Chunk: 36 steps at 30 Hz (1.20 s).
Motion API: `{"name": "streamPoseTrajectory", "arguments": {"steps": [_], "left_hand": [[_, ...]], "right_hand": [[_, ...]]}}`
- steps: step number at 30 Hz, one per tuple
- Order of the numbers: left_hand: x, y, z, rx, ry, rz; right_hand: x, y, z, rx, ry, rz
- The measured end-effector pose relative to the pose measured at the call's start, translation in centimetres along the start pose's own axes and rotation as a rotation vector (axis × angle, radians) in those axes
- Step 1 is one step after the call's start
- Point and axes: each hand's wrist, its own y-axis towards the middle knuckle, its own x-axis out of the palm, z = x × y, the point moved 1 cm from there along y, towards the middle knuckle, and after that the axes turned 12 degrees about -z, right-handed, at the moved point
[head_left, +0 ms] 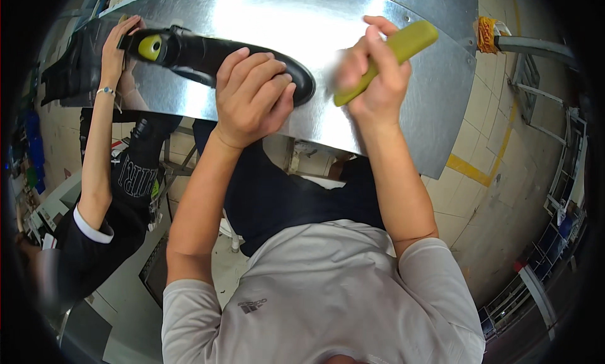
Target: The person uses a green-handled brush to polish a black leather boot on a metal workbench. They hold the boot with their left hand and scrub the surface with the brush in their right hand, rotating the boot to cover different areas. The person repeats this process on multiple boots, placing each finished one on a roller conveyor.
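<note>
We see a black shoe (pixel 252 65) lying on its side on the shiny metal tabletop (pixel 403 112), toe pointing right, a yellow insert showing in its opening at the left. Our left hand (pixel 252 96) is clenched over the shoe's toe end and hides much of the upper. Our right hand (pixel 375 71) grasps a green brush (pixel 397 49) just right of the toe; its lower end is blurred, so we cannot tell whether it touches the shoe. A co-worker's hand (pixel 113 55) rests at the heel, over dark material (pixel 69 68) that is partly cut off at the rim.
</note>
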Motion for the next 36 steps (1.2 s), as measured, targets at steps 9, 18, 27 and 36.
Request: {"name": "streamPoseTrajectory", "arguments": {"steps": [9, 18, 27, 36], "left_hand": [[-3.4, -4.5, -10.8, -0.756, -0.783, 0.69], [-1.3, -2.5, -11.0, -0.736, -0.748, 0.806], [0.5, -4.6, -11.0, -0.771, -0.73, 0.767], [-0.9, -4.7, -9.6, -0.664, -0.518, 0.585]], "right_hand": [[0.8, -2.9, 2.2, 0.025, 0.014, 0.201], [2.2, 1.0, 3.8, 0.002, 0.091, 0.384], [3.4, 5.1, 3.9, 0.305, -0.219, 0.113], [2.8, 8.2, 6.0, 0.032, -0.237, -0.001]]}}
